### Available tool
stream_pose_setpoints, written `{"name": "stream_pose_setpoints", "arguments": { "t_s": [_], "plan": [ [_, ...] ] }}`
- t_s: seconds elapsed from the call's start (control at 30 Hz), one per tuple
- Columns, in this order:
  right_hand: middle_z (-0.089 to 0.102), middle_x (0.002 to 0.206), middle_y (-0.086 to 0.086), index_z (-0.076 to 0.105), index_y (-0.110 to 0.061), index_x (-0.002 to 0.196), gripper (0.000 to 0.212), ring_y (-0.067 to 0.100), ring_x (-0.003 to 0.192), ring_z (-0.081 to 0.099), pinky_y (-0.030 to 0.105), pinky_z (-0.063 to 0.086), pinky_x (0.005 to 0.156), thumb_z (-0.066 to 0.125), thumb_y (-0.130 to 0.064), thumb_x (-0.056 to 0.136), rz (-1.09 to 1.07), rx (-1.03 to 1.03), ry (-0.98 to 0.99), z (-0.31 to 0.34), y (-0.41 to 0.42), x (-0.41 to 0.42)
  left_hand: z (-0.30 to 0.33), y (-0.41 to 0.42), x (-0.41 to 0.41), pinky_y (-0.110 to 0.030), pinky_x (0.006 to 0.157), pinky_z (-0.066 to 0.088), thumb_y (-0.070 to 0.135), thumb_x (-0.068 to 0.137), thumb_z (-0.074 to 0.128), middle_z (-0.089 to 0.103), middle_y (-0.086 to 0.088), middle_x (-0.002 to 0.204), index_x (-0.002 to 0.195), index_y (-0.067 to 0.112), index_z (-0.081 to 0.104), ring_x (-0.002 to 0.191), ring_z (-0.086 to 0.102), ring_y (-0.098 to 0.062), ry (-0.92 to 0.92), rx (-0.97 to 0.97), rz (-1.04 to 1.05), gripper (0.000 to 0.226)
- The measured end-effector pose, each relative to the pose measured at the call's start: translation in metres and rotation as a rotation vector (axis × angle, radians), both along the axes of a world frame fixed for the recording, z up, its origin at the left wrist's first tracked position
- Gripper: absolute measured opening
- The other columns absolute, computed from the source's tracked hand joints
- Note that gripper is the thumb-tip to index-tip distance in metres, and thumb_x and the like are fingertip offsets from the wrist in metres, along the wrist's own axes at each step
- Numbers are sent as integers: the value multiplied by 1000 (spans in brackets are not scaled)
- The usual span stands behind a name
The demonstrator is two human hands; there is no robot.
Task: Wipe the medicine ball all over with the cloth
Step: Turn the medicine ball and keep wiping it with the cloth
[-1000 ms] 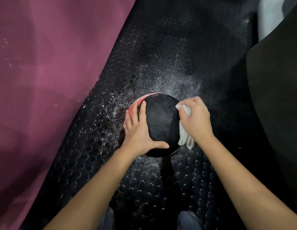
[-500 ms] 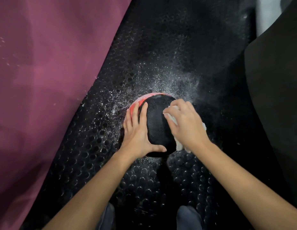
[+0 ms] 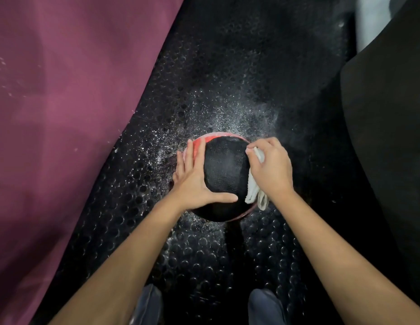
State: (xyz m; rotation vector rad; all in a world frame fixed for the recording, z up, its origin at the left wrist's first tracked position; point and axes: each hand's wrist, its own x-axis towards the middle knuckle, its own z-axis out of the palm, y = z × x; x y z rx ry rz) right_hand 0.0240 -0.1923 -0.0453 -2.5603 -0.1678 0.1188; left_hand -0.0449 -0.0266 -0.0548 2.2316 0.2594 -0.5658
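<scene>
Half a second ago the right hand lay over the top of the medicine ball; now it has slid back to the ball's right flank, its grip curled round the bunched white cloth, which hangs against that side. The left hand has not shifted: flat, fingers straight on the ball's left side over the red panel, thumb across the near face. The ball sits on the black studded floor mat, white dust scattered around it, a maroon mat well to its left.
</scene>
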Motion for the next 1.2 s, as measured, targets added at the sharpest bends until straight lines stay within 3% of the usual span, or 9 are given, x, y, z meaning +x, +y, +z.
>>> {"name": "stream_pose_setpoints", "arguments": {
  "t_s": [0.1, 0.2, 0.37, 0.53, 0.7, 0.87, 1.03, 1.2],
  "plan": [
    [52, 112, 6, 67, -16, 104, 17, 29, 105, 52, 33, 40, 91, 57, -22, 91, -83, 92, 50, -2, 3, -4, -5, -6, -5, -53, 120, -2, 57, 50, 88, -26, 12, 158, 150, 28, -23, 146, -23, -18, -49, 17, 111, 152],
    [51, 116, 12, 64, -13, 110, 21, 31, 108, 50, 34, 37, 91, 52, -18, 93, -100, 15, 72, 4, 8, -1, -4, -13, -8, -52, 119, -2, 56, 48, 89, -24, 12, 158, 151, 24, -20, 146, -23, -16, -56, 48, 123, 153],
    [54, 112, 12, 66, -7, 106, 18, 30, 104, 46, 35, 38, 87, 55, -12, 92, 224, -132, -120, 12, 22, -13, -6, -21, -15, -53, 119, -1, 59, 48, 88, -25, 10, 158, 150, 22, -22, 145, -24, -18, -71, 78, 112, 155],
    [56, 110, 12, 70, -10, 100, 17, 33, 107, 51, 32, 37, 84, 56, -16, 92, 49, -99, 37, 7, 2, 21, -9, -29, -21, -51, 116, -8, 59, 50, 87, -29, 11, 156, 150, 22, -23, 144, -28, -16, -110, 109, 77, 153],
    [56, 108, 7, 69, -11, 106, 19, 27, 102, 47, 33, 38, 82, 56, -16, 93, 292, -145, -80, 10, 18, 7, -11, -33, -23, -50, 115, -10, 62, 50, 86, -31, 10, 155, 149, 21, -25, 143, -31, -18, -120, 146, 62, 154],
    [57, 111, 10, 70, -12, 105, 19, 31, 106, 50, 34, 39, 83, 56, -17, 93, 111, -151, -9, 12, 8, 19, -11, -35, -25, -51, 116, -8, 61, 49, 86, -30, 11, 156, 150, 22, -23, 143, -30, -17, -138, 153, 48, 154],
    [52, 118, 4, 65, -11, 111, 23, 25, 109, 42, 35, 40, 80, 51, -22, 96, 400, -238, -112, 20, 34, -5, -9, -31, -26, -53, 117, -3, 60, 48, 87, -27, 10, 157, 150, 21, -22, 144, -28, -17, -111, 144, 63, 155],
    [58, 106, 9, 71, -10, 97, 17, 32, 102, 53, 38, 43, 82, 58, -19, 91, 103, -124, -2, 5, 1, 17, -11, -30, -25, -50, 117, -6, 61, 48, 87, -29, 12, 156, 150, 23, -23, 143, -30, -14, -130, 134, 16, 155]
  ]
}}
